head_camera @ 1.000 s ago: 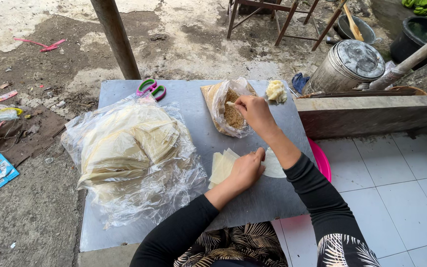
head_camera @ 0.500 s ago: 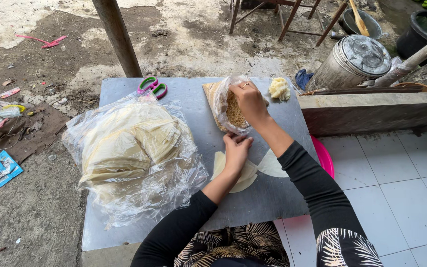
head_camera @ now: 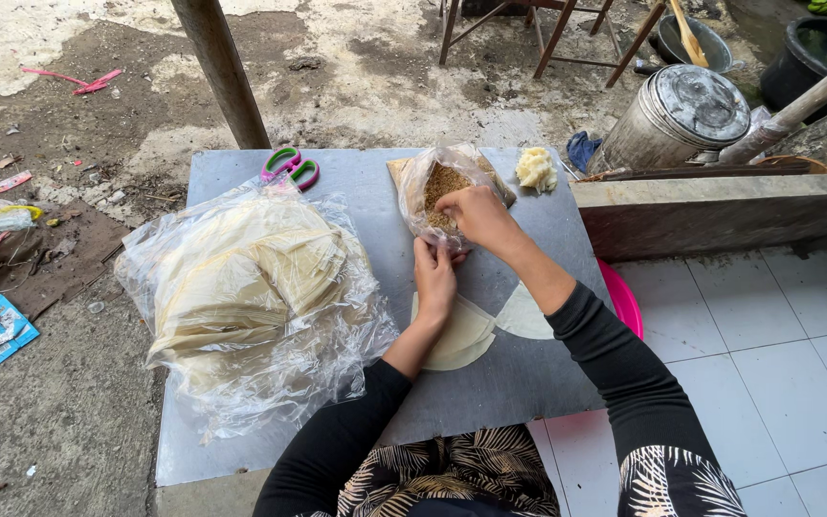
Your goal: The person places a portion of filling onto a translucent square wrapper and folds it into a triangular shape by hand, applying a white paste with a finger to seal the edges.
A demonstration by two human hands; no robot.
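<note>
My right hand [head_camera: 476,213] reaches into the open mouth of a small clear plastic bag [head_camera: 425,188], its fingertips pinched in the brown crumbly filling [head_camera: 444,182]. My left hand [head_camera: 435,278] grips the near edge of that bag. Just below my hands, pale thin wrapper sheets [head_camera: 461,337] lie flat on the grey metal table [head_camera: 528,383], and another piece [head_camera: 521,316] lies partly under my right forearm. A large clear bag of stacked wrappers [head_camera: 251,287] covers the table's left half.
Green-and-pink scissors [head_camera: 289,165] lie at the table's far edge, with a pale lump [head_camera: 535,168] at the far right corner. A wooden post [head_camera: 222,72] stands behind the table. A metal lidded pot [head_camera: 677,115], a concrete ledge [head_camera: 720,206] and a pink basin [head_camera: 621,299] are on the right.
My left hand has left the wrapper sheet and moved up to the near edge of the filling bag. My right hand has stayed in the bag's mouth.
</note>
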